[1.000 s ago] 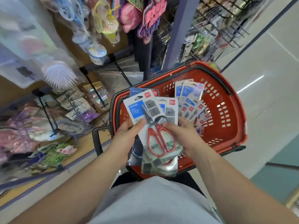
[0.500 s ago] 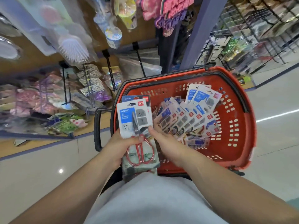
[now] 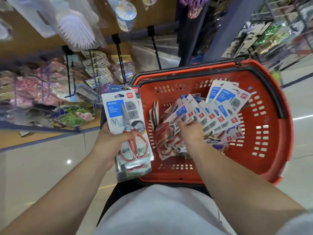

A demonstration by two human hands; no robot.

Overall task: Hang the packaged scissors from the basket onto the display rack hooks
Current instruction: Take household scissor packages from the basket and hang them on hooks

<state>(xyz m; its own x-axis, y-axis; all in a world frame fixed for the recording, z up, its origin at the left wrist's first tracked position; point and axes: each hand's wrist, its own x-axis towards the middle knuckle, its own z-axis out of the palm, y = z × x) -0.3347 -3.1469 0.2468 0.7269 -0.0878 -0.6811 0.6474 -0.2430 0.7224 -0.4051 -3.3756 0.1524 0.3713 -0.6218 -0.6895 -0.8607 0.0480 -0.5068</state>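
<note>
Several packaged scissors [image 3: 126, 119], which the fingers [image 3: 130, 134] of the left hand [image 3: 110, 143] are clamping as a loose stack, could be sliding out while the right hand [image 3: 191, 131], its grip unclear, is rummaging in the basket [image 3: 271, 150].

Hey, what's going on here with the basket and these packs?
A person's left hand grips a small stack of packaged scissors by the red basket, while the right hand reaches into the pile inside it; whether it holds one is unclear. No scissors hang on the rack hooks in view.
</note>
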